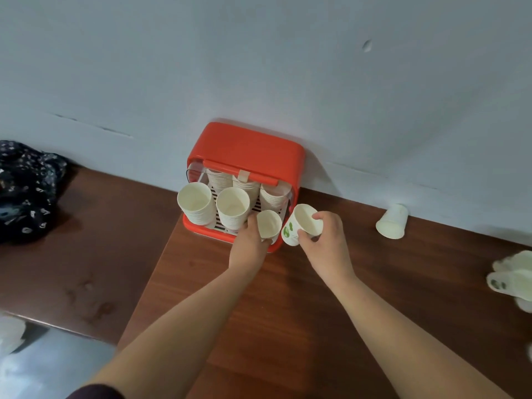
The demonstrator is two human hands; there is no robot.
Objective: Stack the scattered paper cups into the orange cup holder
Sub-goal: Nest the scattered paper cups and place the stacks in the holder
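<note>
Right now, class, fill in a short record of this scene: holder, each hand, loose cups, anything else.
holder: orange cup holder on the wooden table, against the wall
stacks: cup stacks inside it
left hand: holds a plain cup at the holder's front right
right hand: grips a green-printed cup beside the holder
loose cups: tipped cup by the wall; cup heap at right edge
other: dark patterned cloth, far left

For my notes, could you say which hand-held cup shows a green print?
The tilted cup in the right hand, beside the orange holder; the left hand holds a plain cup.
</note>
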